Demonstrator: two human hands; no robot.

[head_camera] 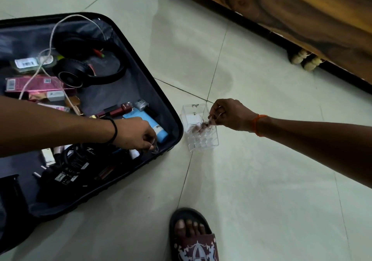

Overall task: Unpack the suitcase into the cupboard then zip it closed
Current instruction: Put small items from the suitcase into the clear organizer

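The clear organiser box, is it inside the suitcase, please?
No, the clear organiser box stands on the floor tiles beside the open suitcase.

Viewpoint: head-worn, set above both hands.
Direction: faced forward and steeply down at the tiled floor.
Closeness: the left hand and right hand are seen near, at arm's reach.
Shared views: only one view is given.

The black hard-shell suitcase is cut off by the left edge. Inside it, the left hand hides what its fingertips pinch. Beside the suitcase, small items in the right hand over the clear acrylic compartment box are too blurred to identify.
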